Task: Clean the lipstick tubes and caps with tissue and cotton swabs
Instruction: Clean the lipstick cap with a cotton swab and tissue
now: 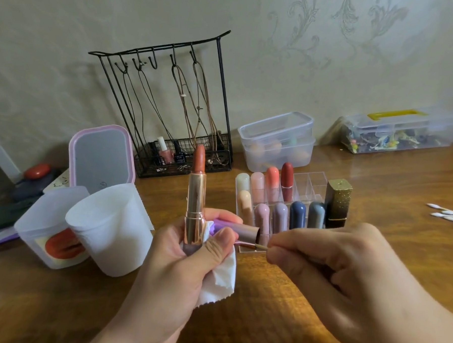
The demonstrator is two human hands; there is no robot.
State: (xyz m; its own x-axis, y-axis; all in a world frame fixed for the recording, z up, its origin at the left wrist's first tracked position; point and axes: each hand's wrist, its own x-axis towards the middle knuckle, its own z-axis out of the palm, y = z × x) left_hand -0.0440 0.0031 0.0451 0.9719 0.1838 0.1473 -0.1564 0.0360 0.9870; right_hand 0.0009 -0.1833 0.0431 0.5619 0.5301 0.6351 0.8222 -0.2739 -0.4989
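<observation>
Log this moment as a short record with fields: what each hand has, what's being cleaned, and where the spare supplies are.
left hand: the left hand grips an open lipstick upright, its cap and a tissue
right hand: the right hand pinches a cotton swab
being cleaned: swab tip sits at the cap's open end
lipstick state: bullet extended, uncapped
organizer: clear organizer behind the hands holds more lipsticks
spare swabs: loose swabs lie on the table, far right
tissue supply: white roll stands left of the hands
</observation>
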